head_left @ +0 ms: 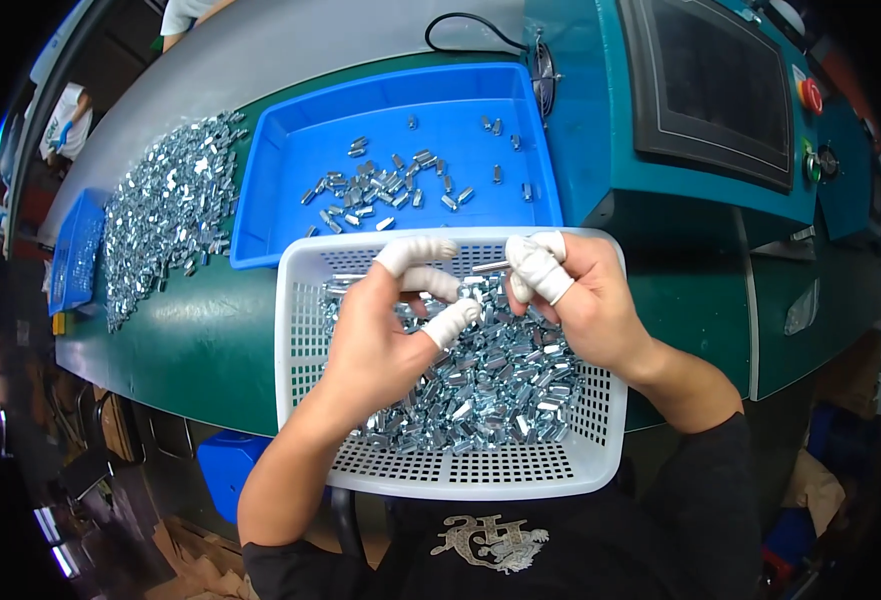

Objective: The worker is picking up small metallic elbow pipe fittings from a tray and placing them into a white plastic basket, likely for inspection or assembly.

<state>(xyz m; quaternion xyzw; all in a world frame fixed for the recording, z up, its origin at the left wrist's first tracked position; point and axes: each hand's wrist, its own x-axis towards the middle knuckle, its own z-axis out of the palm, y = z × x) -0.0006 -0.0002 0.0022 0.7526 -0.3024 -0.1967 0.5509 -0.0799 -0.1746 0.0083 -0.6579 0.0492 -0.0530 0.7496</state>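
In front of me a white perforated plastic basket (600, 440) holds a heap of small shiny hexagonal metal pieces (470, 400), like long nuts. My right hand (585, 290), with white covers on the thumb and fingertips, pinches a thin metal rod (490, 267) that points left. Opposite it, my left hand (385, 320) is over the basket with thumb and fingers curved and apart. White covers wrap its fingertips too, and no piece shows between them. Beside the left hand, a silvery rod-like end (345, 278) shows at the basket's far side, mostly hidden.
Beyond the basket lies a blue tray (290, 125) with scattered metal pieces. A large pile of pieces (175, 190) covers the green table (190, 330) at left, beside a smaller blue bin (78, 250). At right stands a teal machine (585, 90) with a dark screen. Other people are partly visible far left.
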